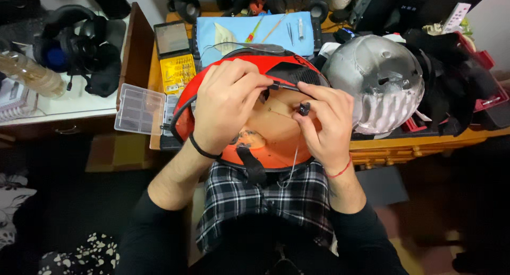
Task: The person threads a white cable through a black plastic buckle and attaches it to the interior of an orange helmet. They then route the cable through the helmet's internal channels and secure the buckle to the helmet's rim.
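Note:
An upturned red helmet shell (276, 142) rests against my lap, its orange inside facing up, a black strap (252, 166) hanging at its near rim. My left hand (226, 102) pinches a thin black cable or rod (284, 86) over the shell's opening. My right hand (324, 123) meets it from the right, fingers closed on a small black part (304, 109) at the cable's end. A thin pale wire (292, 166) trails down from my right hand over the rim.
A grey foam helmet liner (377, 89) lies right of the shell on the wooden desk (425, 139). A clear compartment box (139, 109), a yellow-and-black tool case (175, 57) and a blue mat (244, 33) with small tools sit behind. Black headphones (79, 41) lie far left.

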